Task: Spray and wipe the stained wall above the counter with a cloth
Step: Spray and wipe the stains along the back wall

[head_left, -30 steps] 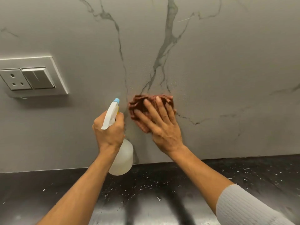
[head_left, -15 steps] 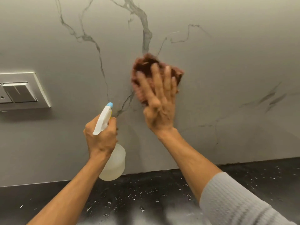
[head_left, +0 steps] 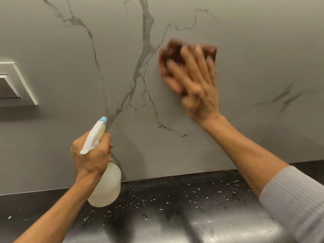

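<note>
On the wall [head_left: 245, 50] above the counter, at about 1 o'clock from the middle of the view, the right hand [head_left: 198, 85] lies flat on a reddish-brown cloth [head_left: 175, 51]. Its fingers are straight and spread wide, pointing up toward 11 o'clock, and they press the bunched cloth against the grey surface. The cloth shows above and to the left of the fingers. Hand and cloth are both blurred, so I cannot tell how the thumb lies. A ribbed grey sleeve [head_left: 298, 199] covers the forearm at 4 o'clock.

At 8 o'clock the left hand [head_left: 91, 155] is curled tight round the neck of a spray bottle [head_left: 107, 186], held off the wall and above the counter. The white trigger head sticks up out of the fist, and its blue nozzle [head_left: 103, 119] points toward 1 o'clock at the wall. The cloudy, rounded body hangs below the hand. The two hands are well apart.

Dark veins [head_left: 145, 50] run down the wall from 12 o'clock and branch between the hands. A white switch plate [head_left: 15, 85] sits on the wall at 9 o'clock, cut off by the edge of the view. The black counter [head_left: 192, 207] fills the band from 5 to 7 o'clock, scattered with pale flecks — whether droplets or crumbs I cannot tell.
</note>
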